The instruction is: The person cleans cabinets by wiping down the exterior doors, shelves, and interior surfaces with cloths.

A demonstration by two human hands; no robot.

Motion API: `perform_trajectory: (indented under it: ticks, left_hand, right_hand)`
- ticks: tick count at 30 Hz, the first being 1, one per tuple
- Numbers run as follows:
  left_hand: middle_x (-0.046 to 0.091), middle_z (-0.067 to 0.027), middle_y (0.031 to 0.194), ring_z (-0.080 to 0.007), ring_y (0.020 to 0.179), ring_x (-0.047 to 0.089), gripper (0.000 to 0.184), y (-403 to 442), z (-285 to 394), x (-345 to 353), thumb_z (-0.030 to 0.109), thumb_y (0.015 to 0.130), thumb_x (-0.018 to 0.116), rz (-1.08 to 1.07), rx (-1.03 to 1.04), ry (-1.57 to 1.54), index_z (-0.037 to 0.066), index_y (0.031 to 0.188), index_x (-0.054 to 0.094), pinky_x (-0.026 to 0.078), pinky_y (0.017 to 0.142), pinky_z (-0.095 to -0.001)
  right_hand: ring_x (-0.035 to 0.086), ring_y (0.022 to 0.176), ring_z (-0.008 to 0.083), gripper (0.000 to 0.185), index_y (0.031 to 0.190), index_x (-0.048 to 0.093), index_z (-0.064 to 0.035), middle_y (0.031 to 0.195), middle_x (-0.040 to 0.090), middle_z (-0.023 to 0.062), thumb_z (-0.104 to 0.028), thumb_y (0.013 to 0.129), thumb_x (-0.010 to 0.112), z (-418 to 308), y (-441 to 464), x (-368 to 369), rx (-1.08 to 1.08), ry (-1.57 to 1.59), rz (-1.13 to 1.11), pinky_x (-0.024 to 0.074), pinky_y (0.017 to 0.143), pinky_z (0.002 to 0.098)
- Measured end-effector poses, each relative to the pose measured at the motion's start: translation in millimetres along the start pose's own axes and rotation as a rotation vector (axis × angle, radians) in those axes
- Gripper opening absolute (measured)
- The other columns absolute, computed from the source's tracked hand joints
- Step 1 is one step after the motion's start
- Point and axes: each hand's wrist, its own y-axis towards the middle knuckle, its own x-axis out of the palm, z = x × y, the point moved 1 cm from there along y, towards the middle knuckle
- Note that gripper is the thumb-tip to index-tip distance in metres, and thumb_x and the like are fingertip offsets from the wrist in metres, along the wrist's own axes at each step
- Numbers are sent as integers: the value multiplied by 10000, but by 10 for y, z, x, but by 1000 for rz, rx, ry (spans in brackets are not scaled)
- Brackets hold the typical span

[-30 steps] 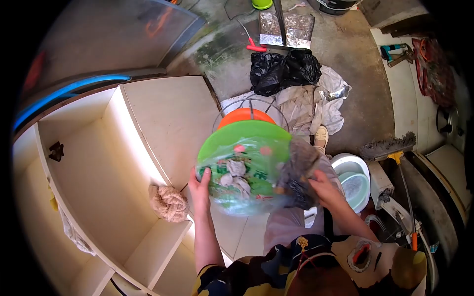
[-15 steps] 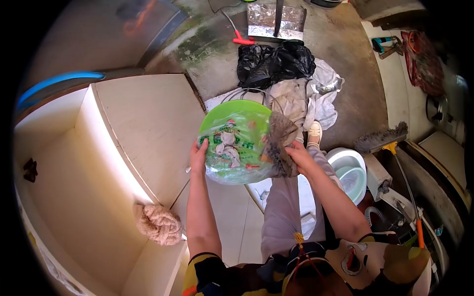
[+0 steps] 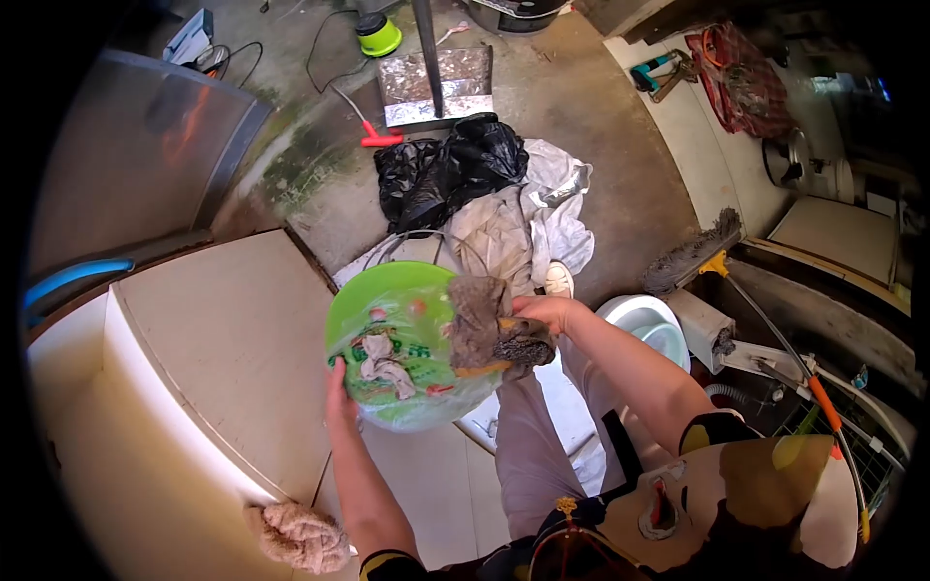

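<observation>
A round green basin [image 3: 366, 287] is held out in front of me, with a clear plastic bag [image 3: 412, 414] printed in green across it. My left hand [image 3: 341, 392] grips its left edge, the thumb on the upper side. On the basin lie a crumpled whitish scrap [image 3: 386, 371] and small reddish bits. A dirty grey-brown rag [image 3: 479, 312] hangs over the right side of the basin. My right hand [image 3: 544, 312] is closed on this rag at the basin's right edge, and its fingertips are partly hidden.
Beyond the basin lie a black plastic bag [image 3: 455, 167], pale cloths [image 3: 494, 228] and a metal dustpan [image 3: 436, 82]. A white tub [image 3: 620, 312] stands right of my legs, near a mop [image 3: 690, 254]. The cabinet [image 3: 218, 339] is at left, with a pink towel [image 3: 300, 537].
The view has shifted, so the basin and both hands sit lower and further left. The rag now spreads more over the basin's right side. Both hands keep their hold.
</observation>
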Motion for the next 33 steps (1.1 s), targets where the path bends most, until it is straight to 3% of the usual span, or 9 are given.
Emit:
perform_trajectory:
  ticks: [6, 10, 15, 18, 23, 25, 28, 30, 33]
  left_hand:
    - [450, -102, 1339, -281, 1200, 466, 649, -481, 21, 354, 330, 871, 623, 119, 185, 170, 111, 1399, 315, 420, 974, -450]
    - [371, -112, 1400, -268, 1268, 383, 912, -1288, 87, 761, 366, 754, 738, 123, 296, 279, 88, 1448, 215, 339, 1039, -393]
    - [324, -152, 1420, -277, 1272, 377, 1026, -2180, 268, 2136, 375, 696, 772, 69, 440, 339, 55, 1457, 164, 303, 1063, -388]
    - [432, -161, 1310, -256, 1170, 467, 950, -2335, 271, 2836, 169, 645, 668, 66, 470, 344, 29, 1450, 185, 370, 1004, -351]
    - [494, -149, 1221, -225, 1044, 547, 869, -1960, 114, 3816, -2, 660, 558, -27, 415, 413, 50, 1450, 200, 437, 920, -323]
    - [484, -144, 1268, -212, 1140, 506, 873, -1514, -13, 4059, 145, 725, 633, -174, 377, 540, 49, 1453, 162, 413, 970, -342]
    - [343, -136, 1428, -250, 1309, 337, 744, -822, -236, 4649, 184, 779, 630, -147, 795, 869, 37, 1421, 283, 269, 1076, -337]
    - [337, -154, 1435, -251, 1319, 331, 805, -186, -591, 4810, 235, 757, 697, -344, 689, 434, 45, 1421, 282, 256, 1078, -338]
    - [513, -135, 1243, -202, 1115, 511, 946, 260, -684, 5361, 179, 709, 765, -389, 577, 435, 35, 1444, 187, 397, 946, -316]
  right_hand:
    - [614, 896, 152, 421, 1186, 548, -14, 1000, 643, 28, -83, 790, 673, 166, -257, 57, -56, -36, -75, 503, 778, 311]
    - [605, 913, 155, 415, 1164, 552, -6, 1045, 627, 63, -29, 761, 647, 176, -1074, 176, -185, -128, -29, 511, 756, 305]
    - [566, 1039, 179, 536, 1247, 488, -1, 1158, 586, 83, -5, 736, 649, 143, -2151, 237, -347, -21, -83, 491, 839, 307]
    - [542, 1115, 193, 609, 1296, 449, 1, 1226, 562, 96, 9, 721, 651, 54, -2830, 72, -430, 33, -71, 478, 888, 309]
    - [493, 1190, 239, 689, 1323, 396, 36, 1305, 503, 142, 90, 668, 604, 59, -3519, -1023, -367, 185, -5, 410, 995, 380]
    - [536, 1131, 255, 625, 1272, 453, 45, 1251, 539, 151, 32, 667, 607, 148, -3714, -1639, -458, 252, 136, 454, 947, 386]
    - [571, 1065, 282, 569, 1237, 496, 23, 1175, 582, 139, -124, 702, 625, -199, -3867, -2218, -608, 379, 423, 470, 926, 399]
    - [570, 1067, 281, 558, 1237, 496, 19, 1174, 581, 138, -130, 714, 615, -280, -3831, -2713, -684, 369, 473, 470, 927, 400]
    - [568, 1069, 279, 541, 1238, 495, 14, 1172, 581, 136, -140, 731, 600, -529, -3740, -3369, -756, 372, 521, 470, 929, 402]
